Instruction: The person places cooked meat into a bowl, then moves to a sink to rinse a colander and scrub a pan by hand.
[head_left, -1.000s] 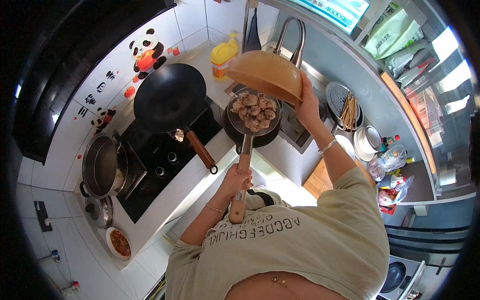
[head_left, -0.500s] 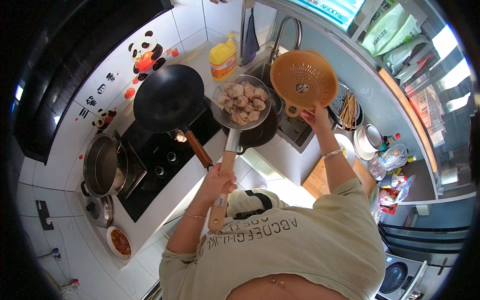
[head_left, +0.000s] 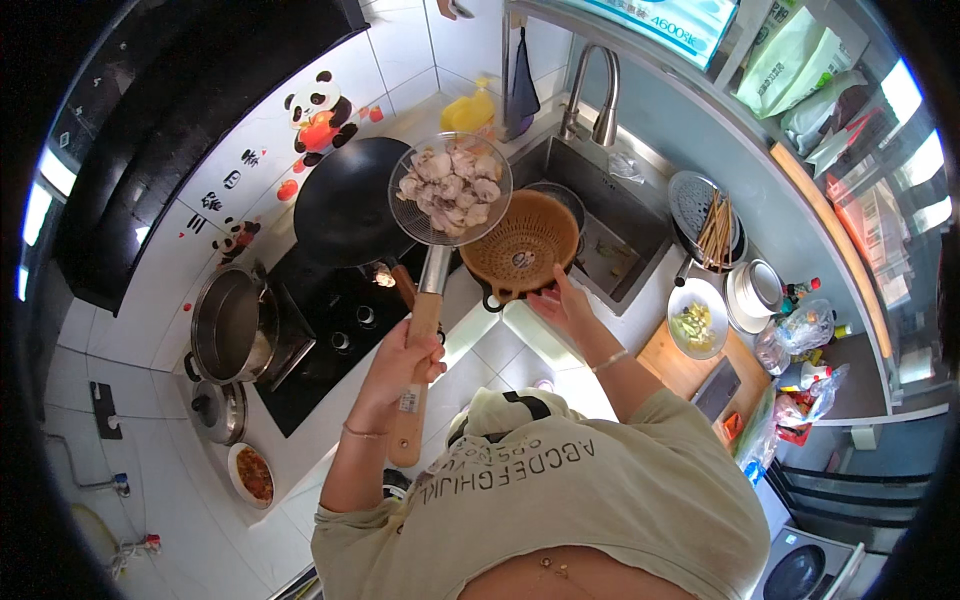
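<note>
My left hand (head_left: pixel 402 355) grips the wooden handle of a wire-mesh skimmer (head_left: pixel 437 265), held up in front of the wok. Curled, pale pinkish-grey pieces of food (head_left: pixel 452 188) are heaped in its mesh; I cannot tell their exact kind. Just right of the skimmer, my right hand (head_left: pixel 563 303) holds an orange-brown plastic colander (head_left: pixel 520 262) by its near edge. The skimmer's rim overlaps the colander's left side in view. Under the colander shows a bit of a dark pan (head_left: pixel 492 300), mostly hidden. A black wok (head_left: pixel 345 205) stands on the hob, flame showing beneath it.
A steel pot (head_left: pixel 228 322), a lid (head_left: pixel 215 410) and a dish of reddish food (head_left: pixel 253 474) stand left. Right are the sink (head_left: pixel 625 255) with its tap (head_left: pixel 605 125), chopsticks (head_left: pixel 716 235), a bowl of chopped vegetables (head_left: pixel 697 315) and a cleaver (head_left: pixel 716 388) on a cutting board (head_left: pixel 665 365).
The colander has come left and nearer, from over the sink to beside the skimmer. My left hand has shifted slightly left with the loaded skimmer.
</note>
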